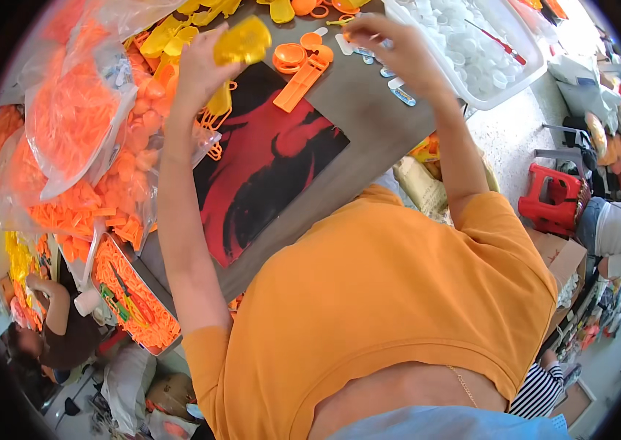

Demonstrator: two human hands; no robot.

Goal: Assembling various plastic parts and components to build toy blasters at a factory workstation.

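**Light yellow plastic piece held over a crowded counter**

The left hand grips a yellow plastic part by its lower edge, above the counter; it looks light, stiff and smooth. The right hand hovers over small white-blue pieces, fingers curled, hold unclear. A red-black mat lies below; bags of orange parts crowd the left.

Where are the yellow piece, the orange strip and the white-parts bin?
yellow piece [243, 42], head view, middle of its body above the left hand
orange strip [298, 84], head view, mid-length
bin [505, 82], head view, near rim
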